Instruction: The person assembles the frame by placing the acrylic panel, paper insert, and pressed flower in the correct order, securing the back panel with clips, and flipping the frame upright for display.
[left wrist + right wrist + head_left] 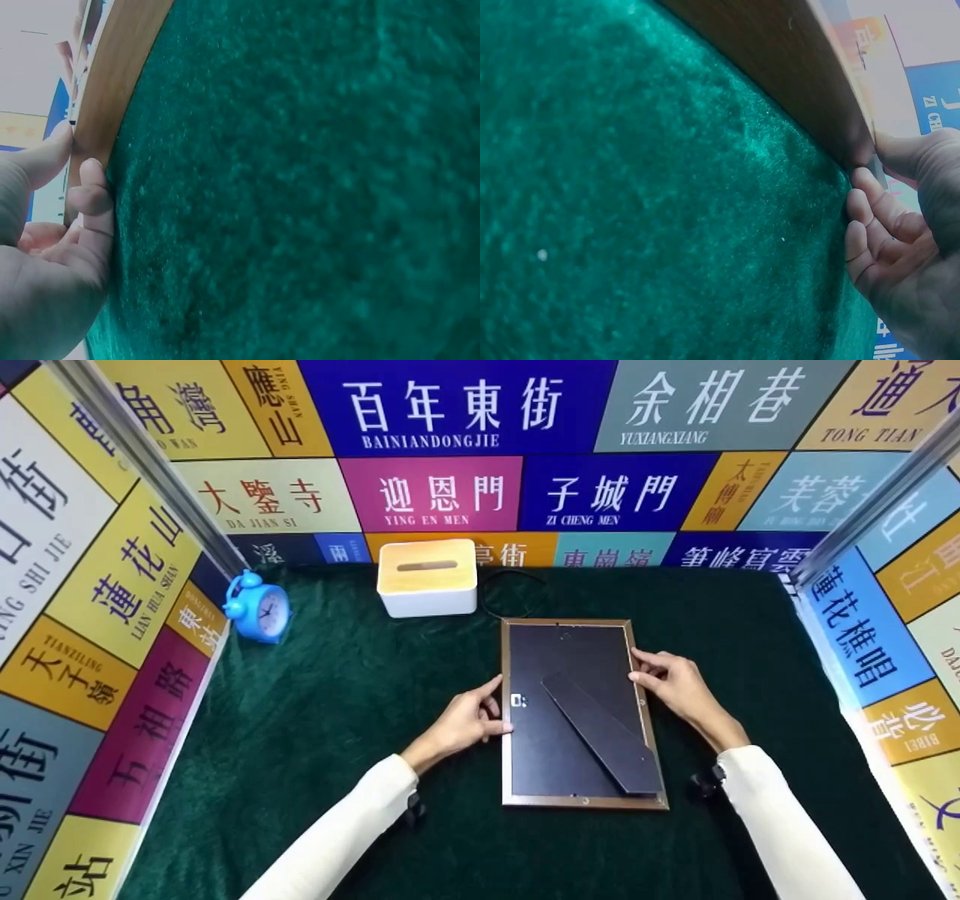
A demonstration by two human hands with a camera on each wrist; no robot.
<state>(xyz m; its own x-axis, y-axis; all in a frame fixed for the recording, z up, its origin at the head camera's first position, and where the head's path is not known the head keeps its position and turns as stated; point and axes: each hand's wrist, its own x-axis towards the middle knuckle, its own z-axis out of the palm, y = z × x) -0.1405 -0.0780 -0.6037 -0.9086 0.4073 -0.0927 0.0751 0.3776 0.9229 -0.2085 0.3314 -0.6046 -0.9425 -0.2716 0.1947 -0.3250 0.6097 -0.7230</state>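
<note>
A picture frame (536, 765) lies back side up on a dark green cloth, its long sides pointing away from me. Across its black backing runs a slanted stand leg (600, 735). My left hand (465, 720) holds the frame's left side, with the thumb at the upper edge. In the left wrist view the fingers of that hand (45, 277) touch the wooden side (124, 67). My right hand (679, 682) grips the right side, higher up. The right wrist view has its thumb over the wooden edge (780, 60) and the fingertips low against it.
Behind the frame stands a white tissue box (427, 600) with a wood-coloured lid, a thin black cable (517, 572) beside it. A blue alarm clock (259, 611) is at the back left. Printed panels (442, 495) wall in the green cloth (322, 682) at the back and sides.
</note>
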